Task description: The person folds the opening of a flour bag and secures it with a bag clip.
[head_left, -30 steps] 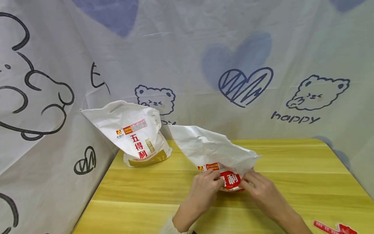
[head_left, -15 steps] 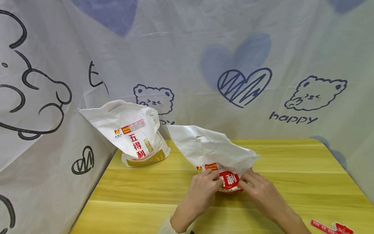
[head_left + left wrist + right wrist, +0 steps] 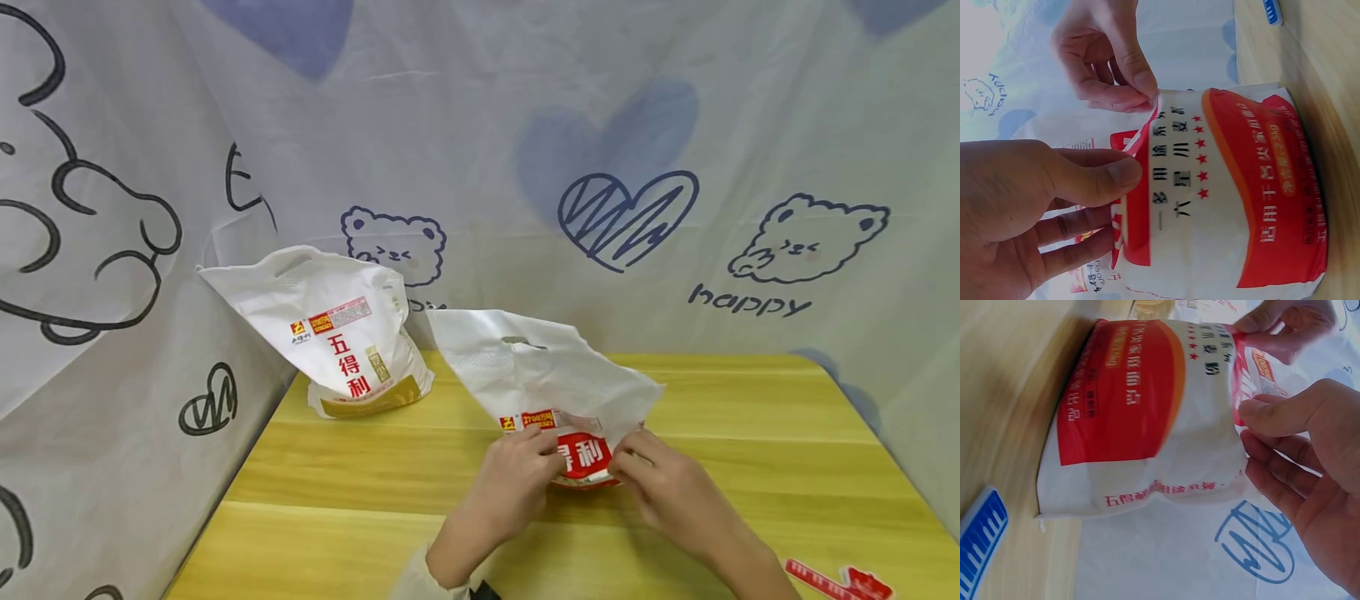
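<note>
A white flour bag [image 3: 547,367] with red print stands on the table, its upper part folded back and a handle slot showing. My left hand [image 3: 513,479] pinches the bag's front face at the fold, left of the red label. On the label's right side, my right hand [image 3: 663,487] pinches the same fold between thumb and fingers. In the left wrist view the left thumb [image 3: 1124,173] lies over the bag's red and white front. The right wrist view shows the right thumb [image 3: 1257,411] at the bag's edge, with the lower fingers loosely bent below it.
A second white flour bag [image 3: 348,342] with a gold base stands at the back left of the wooden table [image 3: 360,467]. A red flat piece [image 3: 836,579] lies at the front right. A printed cloth [image 3: 480,167] hangs behind and along the left.
The bag's folded top has spread flatter and its handle slot shows more clearly. Both hands keep their grip in nearly the same place. The head view has shifted slightly.
</note>
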Demonstrator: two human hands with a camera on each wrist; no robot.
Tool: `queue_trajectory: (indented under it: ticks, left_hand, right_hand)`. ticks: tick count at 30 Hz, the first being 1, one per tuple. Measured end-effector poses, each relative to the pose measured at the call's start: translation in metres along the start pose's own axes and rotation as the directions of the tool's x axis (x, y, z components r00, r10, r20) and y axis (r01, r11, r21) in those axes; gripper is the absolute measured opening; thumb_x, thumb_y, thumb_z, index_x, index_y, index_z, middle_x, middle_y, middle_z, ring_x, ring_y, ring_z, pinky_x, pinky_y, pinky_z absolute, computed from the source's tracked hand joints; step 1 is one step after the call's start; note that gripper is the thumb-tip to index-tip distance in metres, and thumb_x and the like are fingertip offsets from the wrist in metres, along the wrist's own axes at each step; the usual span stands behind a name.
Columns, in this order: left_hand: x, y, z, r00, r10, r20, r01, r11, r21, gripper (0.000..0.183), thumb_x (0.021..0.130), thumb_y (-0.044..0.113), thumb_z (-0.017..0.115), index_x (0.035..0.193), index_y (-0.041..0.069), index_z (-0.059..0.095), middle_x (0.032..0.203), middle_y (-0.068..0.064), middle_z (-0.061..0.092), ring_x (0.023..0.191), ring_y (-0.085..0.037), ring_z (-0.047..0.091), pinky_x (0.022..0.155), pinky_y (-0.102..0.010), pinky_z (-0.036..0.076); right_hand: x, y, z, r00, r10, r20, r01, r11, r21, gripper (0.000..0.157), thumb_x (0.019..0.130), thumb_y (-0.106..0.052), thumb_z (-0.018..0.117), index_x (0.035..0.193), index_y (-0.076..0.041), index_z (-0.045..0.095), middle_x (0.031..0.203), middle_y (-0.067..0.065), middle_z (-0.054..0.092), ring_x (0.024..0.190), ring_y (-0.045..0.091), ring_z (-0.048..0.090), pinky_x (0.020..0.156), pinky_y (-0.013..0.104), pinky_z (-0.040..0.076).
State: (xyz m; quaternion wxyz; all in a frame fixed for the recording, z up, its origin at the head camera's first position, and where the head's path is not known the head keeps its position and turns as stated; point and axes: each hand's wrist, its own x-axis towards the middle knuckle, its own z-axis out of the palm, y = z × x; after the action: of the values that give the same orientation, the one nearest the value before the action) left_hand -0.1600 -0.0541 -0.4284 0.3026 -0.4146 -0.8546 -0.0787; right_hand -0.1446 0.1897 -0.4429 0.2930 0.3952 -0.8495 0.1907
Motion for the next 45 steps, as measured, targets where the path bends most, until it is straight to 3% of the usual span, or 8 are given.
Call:
queue_trajectory:
  ticks: [5, 18, 23, 28, 32, 38, 43, 45]
  left_hand:
    - [0.003, -0.001, -0.005, 0.999, 0.022, -0.033, -0.023, 0.999, -0.031, 0.019, 0.072, 0.002, 0.080, 0.075, 0.019, 0.072, 0.089, 0.005, 0.068, 0.082, -0.015, 0.064, 0.073, -0.028, 0.057]
    - [0.011, -0.013, -0.017, 0.971, 0.016, -0.237, -0.058, 0.983, -0.171, 0.024, 0.081, -0.008, 0.070, 0.094, 0.011, 0.076, 0.104, 0.000, 0.069, 0.100, -0.015, 0.066, 0.090, -0.024, 0.055]
    - [0.024, -0.020, -0.029, 0.945, -0.026, -0.326, -0.053, 0.971, -0.232, 0.023, 0.086, -0.001, 0.077, 0.106, 0.009, 0.076, 0.113, -0.005, 0.069, 0.108, -0.021, 0.065, 0.100, -0.029, 0.052]
    - [0.039, -0.029, -0.045, 0.941, -0.060, -0.334, -0.030, 0.966, -0.257, 0.032, 0.084, 0.000, 0.082, 0.113, 0.010, 0.074, 0.121, -0.007, 0.067, 0.119, -0.024, 0.061, 0.109, -0.034, 0.046]
    - [0.053, -0.036, -0.059, 0.945, -0.088, -0.314, -0.001, 0.962, -0.272, 0.042, 0.086, 0.005, 0.082, 0.125, 0.011, 0.070, 0.133, -0.009, 0.062, 0.128, -0.026, 0.055, 0.114, -0.037, 0.041]
    - [0.072, -0.043, -0.075, 0.952, -0.147, -0.269, 0.053, 0.943, -0.330, 0.059, 0.088, 0.008, 0.081, 0.143, 0.014, 0.059, 0.146, -0.011, 0.051, 0.137, -0.028, 0.045, 0.118, -0.042, 0.035]
    - [0.090, -0.050, -0.077, 0.969, -0.140, -0.206, 0.063, 0.938, -0.342, 0.062, 0.084, 0.003, 0.083, 0.141, 0.011, 0.059, 0.140, -0.010, 0.056, 0.133, -0.025, 0.050, 0.123, -0.046, 0.024]
    - [0.097, -0.052, -0.075, 0.976, -0.129, -0.173, 0.064, 0.939, -0.339, 0.053, 0.083, 0.001, 0.083, 0.132, 0.009, 0.063, 0.130, -0.008, 0.063, 0.124, -0.023, 0.056, 0.121, -0.043, 0.030]
  right_hand:
    - [0.003, -0.001, -0.009, 0.998, 0.034, -0.045, -0.034, 0.999, 0.001, 0.043, 0.110, -0.039, 0.041, 0.094, -0.012, 0.071, 0.103, -0.002, 0.065, 0.092, 0.015, 0.063, 0.078, 0.032, 0.059]
    - [0.017, 0.000, -0.043, 0.970, 0.147, -0.194, -0.134, 0.988, 0.078, 0.049, 0.105, -0.049, 0.050, 0.100, -0.007, 0.075, 0.105, 0.000, 0.068, 0.093, 0.018, 0.067, 0.095, 0.009, 0.047]
    - [0.028, 0.007, -0.054, 0.928, 0.182, -0.326, -0.151, 0.981, 0.120, 0.045, 0.102, -0.046, 0.059, 0.102, -0.004, 0.075, 0.106, 0.004, 0.071, 0.096, 0.022, 0.068, 0.098, 0.011, 0.046]
    - [0.034, 0.014, -0.060, 0.847, 0.307, -0.435, -0.229, 0.947, 0.223, 0.025, 0.084, -0.002, 0.082, 0.107, 0.000, 0.073, 0.107, 0.010, 0.071, 0.099, 0.015, 0.066, 0.094, 0.013, 0.050]
    - [0.038, 0.015, -0.058, 0.800, 0.449, -0.398, -0.328, 0.883, 0.336, 0.049, 0.076, 0.015, 0.082, 0.121, 0.002, 0.067, 0.115, 0.011, 0.068, 0.108, 0.009, 0.062, 0.093, 0.014, 0.051]
    - [0.036, 0.017, -0.046, 0.758, 0.591, -0.276, -0.441, 0.776, 0.451, 0.046, 0.084, 0.008, 0.079, 0.126, -0.002, 0.064, 0.119, 0.010, 0.068, 0.105, 0.003, 0.063, 0.091, 0.013, 0.052]
    - [0.034, 0.018, -0.037, 0.753, 0.619, -0.221, -0.478, 0.746, 0.464, 0.037, 0.087, 0.004, 0.078, 0.121, -0.001, 0.065, 0.113, 0.007, 0.069, 0.098, 0.004, 0.065, 0.086, 0.014, 0.054]
    - [0.032, 0.019, -0.036, 0.752, 0.626, -0.208, -0.498, 0.746, 0.443, 0.033, 0.087, 0.004, 0.077, 0.118, -0.002, 0.066, 0.110, 0.007, 0.070, 0.097, 0.003, 0.065, 0.084, 0.013, 0.054]
